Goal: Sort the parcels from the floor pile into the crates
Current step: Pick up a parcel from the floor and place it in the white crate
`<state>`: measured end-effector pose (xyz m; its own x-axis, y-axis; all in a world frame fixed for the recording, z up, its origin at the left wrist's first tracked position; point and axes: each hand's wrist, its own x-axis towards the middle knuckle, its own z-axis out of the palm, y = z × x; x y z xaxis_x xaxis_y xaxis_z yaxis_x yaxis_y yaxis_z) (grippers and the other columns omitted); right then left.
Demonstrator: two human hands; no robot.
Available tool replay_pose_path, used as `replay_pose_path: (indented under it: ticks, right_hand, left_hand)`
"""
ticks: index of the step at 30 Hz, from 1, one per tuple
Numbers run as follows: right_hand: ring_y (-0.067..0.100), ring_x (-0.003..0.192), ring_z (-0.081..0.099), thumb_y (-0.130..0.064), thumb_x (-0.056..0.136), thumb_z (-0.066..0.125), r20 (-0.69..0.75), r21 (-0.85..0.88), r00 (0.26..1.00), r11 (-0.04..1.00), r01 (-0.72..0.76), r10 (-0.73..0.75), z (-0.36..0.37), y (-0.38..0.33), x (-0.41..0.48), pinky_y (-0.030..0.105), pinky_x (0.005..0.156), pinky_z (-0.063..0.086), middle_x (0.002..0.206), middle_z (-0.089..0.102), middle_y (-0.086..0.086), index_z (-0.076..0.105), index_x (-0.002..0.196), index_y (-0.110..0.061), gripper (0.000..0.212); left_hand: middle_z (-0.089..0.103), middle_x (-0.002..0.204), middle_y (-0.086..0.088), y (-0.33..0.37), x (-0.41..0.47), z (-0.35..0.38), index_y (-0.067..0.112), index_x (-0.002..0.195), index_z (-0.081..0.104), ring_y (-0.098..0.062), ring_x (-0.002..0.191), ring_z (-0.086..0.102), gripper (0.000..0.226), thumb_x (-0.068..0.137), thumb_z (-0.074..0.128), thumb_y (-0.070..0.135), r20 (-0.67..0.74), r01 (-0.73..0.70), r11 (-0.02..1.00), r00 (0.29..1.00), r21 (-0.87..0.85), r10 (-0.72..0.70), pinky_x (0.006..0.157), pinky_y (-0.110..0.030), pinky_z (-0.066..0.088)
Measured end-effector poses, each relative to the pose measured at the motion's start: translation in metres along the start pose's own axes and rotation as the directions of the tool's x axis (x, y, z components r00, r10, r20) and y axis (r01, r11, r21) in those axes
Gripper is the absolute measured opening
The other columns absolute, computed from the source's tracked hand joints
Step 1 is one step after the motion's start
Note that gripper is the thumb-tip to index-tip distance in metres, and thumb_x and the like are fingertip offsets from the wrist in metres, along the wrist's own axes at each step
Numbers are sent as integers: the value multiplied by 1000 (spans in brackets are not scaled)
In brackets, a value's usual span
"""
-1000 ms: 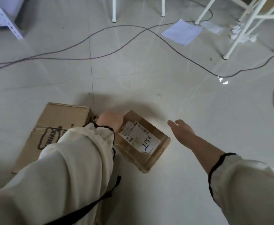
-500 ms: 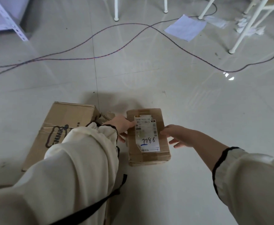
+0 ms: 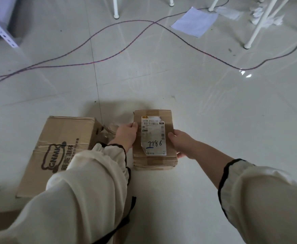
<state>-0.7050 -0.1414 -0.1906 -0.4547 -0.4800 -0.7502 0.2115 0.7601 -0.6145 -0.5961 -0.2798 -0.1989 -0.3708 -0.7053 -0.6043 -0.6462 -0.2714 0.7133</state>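
Left hand [image 3: 126, 134] clasps the parcel [image 3: 153, 162] on its left long side, thumb hooked over the top edge; right hand [image 3: 181, 144] clasps the right side, fingers curled round the lower edge. Parcel lies low at the floor [image 3: 161, 199], whether resting or just lifted I cannot tell; it is just right of a bigger box [image 3: 59, 147], label [image 3: 153, 136] up. It looks like small, stiff cardboard, probably light; the creased near end may give under a squeeze; hold the 2 long sides. No crate shows.

Small brown cardboard parcel [image 3: 168, 120], white label marked 7786 facing up; beside larger carton [image 3: 61, 138]
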Motion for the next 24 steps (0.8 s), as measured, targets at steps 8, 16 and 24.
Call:
replay_pose_path:
  ticks: [8, 16, 24]
  right_hand:
    - [14, 93, 52, -23, 101, 27, -249, 102, 965, 988, 115, -87, -30, -41, -90, 27, 70, 41, 111, 59, -3, 45, 133, -25, 37]
    - [20, 102, 57, -23, 100, 28, -306, 231, 947, 958, 171, -95, -135, -182, -300, 41, 88, 50, 102, 60, -6, 46, 132, -34, 38]
    - [18, 90, 54, -24, 100, 28, -464, 153, 875, 961, 232, -138, -258, -336, -580, 25, 58, 44, 106, 57, -1, 44, 134, -40, 41]
  left_hand:
    - [68, 109, -5, 75, -86, -11, 22, 114, 64, -29, 102, 62, 28, 96, 50, 38, 85, 207, 895, 978, -394, -189, 92, -51, 50]
    - [70, 94, 1, 295, -242, -74, 20, 112, 67, -14, 75, 65, 30, 95, 52, 39, 190, 3, 969, 981, -247, 45, 60, -23, 47]
    - [72, 86, 9, 526, -472, -143, 23, 92, 70, -14, 78, 65, 28, 94, 51, 42, 376, -44, 955, 913, -294, 157, 66, -27, 49]
